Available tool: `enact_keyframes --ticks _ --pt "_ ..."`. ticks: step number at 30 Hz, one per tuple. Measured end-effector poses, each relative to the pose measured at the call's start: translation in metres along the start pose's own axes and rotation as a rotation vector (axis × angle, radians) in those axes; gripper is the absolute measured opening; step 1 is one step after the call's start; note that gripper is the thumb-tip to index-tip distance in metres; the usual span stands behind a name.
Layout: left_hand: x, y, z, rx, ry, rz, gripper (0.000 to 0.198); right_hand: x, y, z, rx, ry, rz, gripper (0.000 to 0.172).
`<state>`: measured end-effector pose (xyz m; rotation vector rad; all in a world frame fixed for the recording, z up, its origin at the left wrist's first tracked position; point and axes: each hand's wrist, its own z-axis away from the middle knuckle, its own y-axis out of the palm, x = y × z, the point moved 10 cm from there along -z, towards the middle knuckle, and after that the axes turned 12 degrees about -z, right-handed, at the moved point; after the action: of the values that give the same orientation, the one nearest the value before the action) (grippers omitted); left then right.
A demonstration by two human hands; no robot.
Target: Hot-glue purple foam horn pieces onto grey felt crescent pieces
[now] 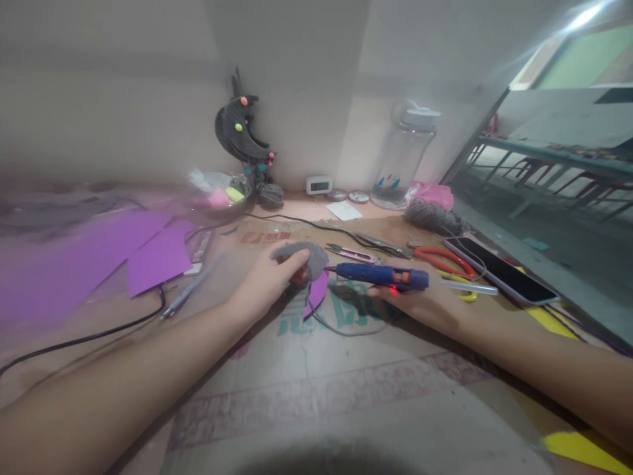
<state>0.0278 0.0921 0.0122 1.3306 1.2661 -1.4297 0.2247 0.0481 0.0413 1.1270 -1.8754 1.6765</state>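
Observation:
My left hand (285,265) is closed on a curved piece wrapped in grey yarn (316,258), its thumb pressed on top. A purple pointed end (317,294) of this piece shows bare below the grey part. A loose strand of grey yarn (341,332) runs from it in a loop toward the right. My right hand (415,300) grips a blue hot glue gun (366,274) with a clear glue stick (469,286) out of its back and a red light lit. The gun's nozzle points left and is at the edge of the grey yarn; whether it touches is unclear.
Purple sheets (158,257) lie at left beside a black cable (123,331). Behind the hands are pink thread snips (351,253), orange-handled scissors (445,257), a grey yarn ball (435,216) and a clear bottle (403,158). A phone (502,269) lies right; a dark crescent (240,132) stands at the wall.

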Motion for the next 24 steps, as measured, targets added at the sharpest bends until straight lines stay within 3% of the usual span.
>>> enact_keyframes --ticks 10,24 --pt "0.0 -0.001 0.0 -0.002 0.0 -0.02 0.017 0.008 -0.007 -0.002 -0.063 -0.003 -0.07 0.021" --pt "0.001 0.002 0.001 0.034 0.012 0.003 0.018 -0.001 -0.006 -0.004 -0.049 -0.007 -0.012 0.021"
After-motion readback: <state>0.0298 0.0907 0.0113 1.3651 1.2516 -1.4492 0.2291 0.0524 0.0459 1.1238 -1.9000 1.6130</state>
